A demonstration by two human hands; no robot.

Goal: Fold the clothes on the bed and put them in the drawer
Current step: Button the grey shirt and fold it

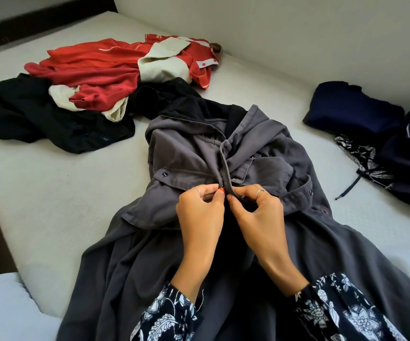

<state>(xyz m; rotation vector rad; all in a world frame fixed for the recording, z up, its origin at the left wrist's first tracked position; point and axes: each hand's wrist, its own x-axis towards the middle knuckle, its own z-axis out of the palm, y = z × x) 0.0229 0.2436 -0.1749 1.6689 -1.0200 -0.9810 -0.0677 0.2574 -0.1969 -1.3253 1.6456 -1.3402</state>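
A long grey button-up garment (189,158) lies spread down the middle of the white bed (51,193), collar at the far end. My left hand (200,212) pinches the left front edge by a dark button. My right hand (255,210) pinches the placket strip right beside it. Both hands meet at chest level of the garment, thumbs and forefingers nearly touching. Its lower part drapes toward me, under my patterned sleeves.
An unfolded heap of red, cream and black clothes (95,77) lies at the far left. Dark navy folded clothes (351,107) and a black-and-white patterned piece with a drawstring (364,156) sit at the right by the wall. No drawer is in view.
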